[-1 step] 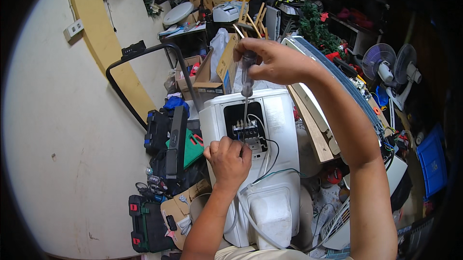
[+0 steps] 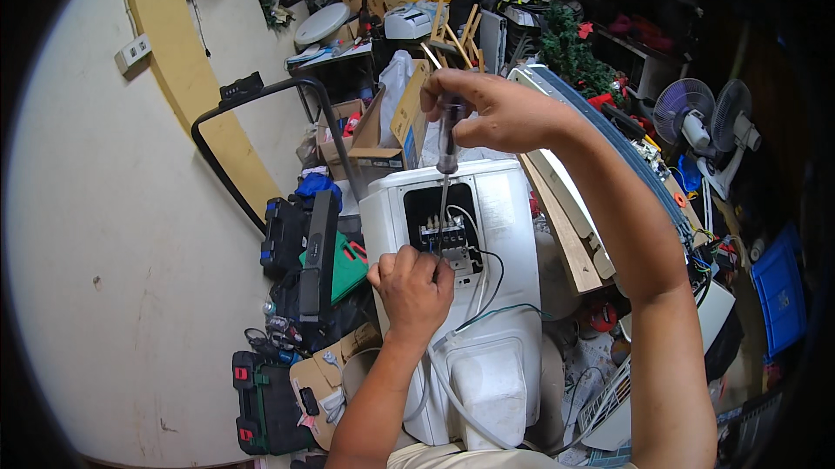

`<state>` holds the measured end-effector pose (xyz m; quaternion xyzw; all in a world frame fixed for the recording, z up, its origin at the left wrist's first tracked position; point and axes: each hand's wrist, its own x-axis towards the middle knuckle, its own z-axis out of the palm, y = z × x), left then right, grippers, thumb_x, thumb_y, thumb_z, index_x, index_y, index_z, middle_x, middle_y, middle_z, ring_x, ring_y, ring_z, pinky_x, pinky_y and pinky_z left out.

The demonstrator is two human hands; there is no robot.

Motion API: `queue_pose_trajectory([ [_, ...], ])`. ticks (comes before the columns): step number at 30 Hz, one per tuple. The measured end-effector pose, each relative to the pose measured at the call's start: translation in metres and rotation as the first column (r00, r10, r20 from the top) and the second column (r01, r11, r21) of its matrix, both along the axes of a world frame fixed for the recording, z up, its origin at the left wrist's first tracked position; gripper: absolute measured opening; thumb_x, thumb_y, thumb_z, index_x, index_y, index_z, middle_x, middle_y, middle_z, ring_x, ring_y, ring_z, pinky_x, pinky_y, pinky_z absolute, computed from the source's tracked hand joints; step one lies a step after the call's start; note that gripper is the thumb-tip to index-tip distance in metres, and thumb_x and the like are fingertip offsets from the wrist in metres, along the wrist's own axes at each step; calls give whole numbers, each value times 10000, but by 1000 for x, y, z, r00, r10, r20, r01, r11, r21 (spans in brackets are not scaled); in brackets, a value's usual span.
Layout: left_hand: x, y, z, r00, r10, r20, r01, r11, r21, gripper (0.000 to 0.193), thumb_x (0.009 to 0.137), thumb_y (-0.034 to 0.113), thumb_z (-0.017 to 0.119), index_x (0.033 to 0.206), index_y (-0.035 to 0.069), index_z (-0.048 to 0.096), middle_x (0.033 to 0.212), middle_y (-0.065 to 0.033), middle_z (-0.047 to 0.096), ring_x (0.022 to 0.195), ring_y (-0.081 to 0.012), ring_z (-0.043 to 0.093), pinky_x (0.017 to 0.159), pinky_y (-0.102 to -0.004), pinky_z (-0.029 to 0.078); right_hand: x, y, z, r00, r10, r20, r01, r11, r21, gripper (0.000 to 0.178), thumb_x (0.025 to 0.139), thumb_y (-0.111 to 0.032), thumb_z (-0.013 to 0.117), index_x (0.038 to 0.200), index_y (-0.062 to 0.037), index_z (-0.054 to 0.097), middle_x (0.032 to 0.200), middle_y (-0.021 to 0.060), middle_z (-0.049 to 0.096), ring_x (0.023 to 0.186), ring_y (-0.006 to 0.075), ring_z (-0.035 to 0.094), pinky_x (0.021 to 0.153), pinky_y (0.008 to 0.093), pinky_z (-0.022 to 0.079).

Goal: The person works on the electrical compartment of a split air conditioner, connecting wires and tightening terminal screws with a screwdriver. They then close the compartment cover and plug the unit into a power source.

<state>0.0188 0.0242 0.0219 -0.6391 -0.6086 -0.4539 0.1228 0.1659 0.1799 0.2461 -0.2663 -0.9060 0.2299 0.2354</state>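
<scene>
My right hand grips the clear, dark-cored handle of a screwdriver from above. Its thin shaft runs steeply down into a rectangular opening in a white appliance casing. Inside the dark opening sits a black terminal block with metal terminals. My left hand rests at the opening's lower left edge, fingers curled together by the shaft's lower end. Those fingers hide the screwdriver's tip and whatever they pinch. Loose white and black wires come out of the opening, and a green wire lies across the casing.
A black handle frame and dark tool cases stand on the left beside the wall. To the right lean a long white and grey unit and a wooden board. Cardboard boxes are behind the casing; fans stand at far right.
The screwdriver's handle looks slightly turned in my right fingers. Both hands keep their places, and the casing and wires have not moved.
</scene>
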Motion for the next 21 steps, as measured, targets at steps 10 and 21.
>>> queue_pose_trajectory([
  [10,1,6,2,1000,21,-7,-21,1000,-5,106,825,184,790,777,111,728,880,-52,621,917,-298,557,908,-459,356,3,-7,6,998,-4,59,-4,990,139,393,970,-298,728,1268,-56,642,1231,181,730,1151,381,698,1021,436,535],
  [21,3,9,5,999,31,9,-31,999,-42,134,853,207,780,784,104,730,887,-57,623,930,-302,554,922,-462,345,6,-3,7,971,-217,103,191,957,218,348,945,-195,795,1257,-83,687,1209,185,743,1104,392,723,982,469,552],
])
